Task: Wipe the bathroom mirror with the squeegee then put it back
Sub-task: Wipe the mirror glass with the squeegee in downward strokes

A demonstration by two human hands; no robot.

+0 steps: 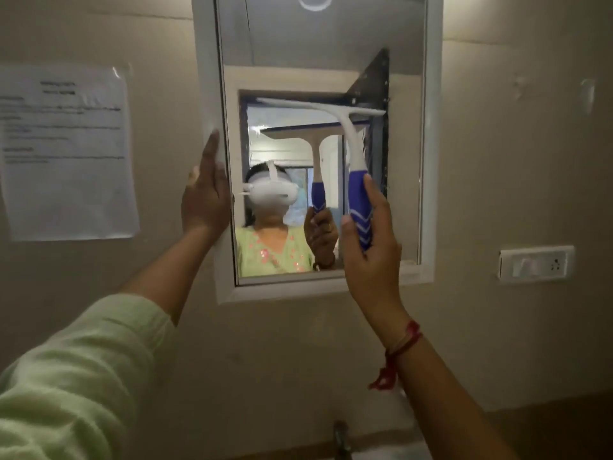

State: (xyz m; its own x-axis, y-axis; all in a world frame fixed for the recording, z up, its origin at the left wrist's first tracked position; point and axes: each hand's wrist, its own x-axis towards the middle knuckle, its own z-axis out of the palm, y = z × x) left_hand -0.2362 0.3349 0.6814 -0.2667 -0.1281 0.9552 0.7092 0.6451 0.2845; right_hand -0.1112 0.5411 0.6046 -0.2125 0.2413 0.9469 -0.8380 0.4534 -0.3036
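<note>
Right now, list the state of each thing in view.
squeegee: upright, blade on top, handle gripped.
mirror: wall-mounted, white frame.
right hand: grips the squeegee's blue handle.
left hand: fingers straight, flat on the mirror frame.
paper notice: stuck to the wall.

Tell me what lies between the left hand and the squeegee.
Head view: only bare mirror glass separates the left hand, on the frame, from the squeegee in the right hand.
</note>
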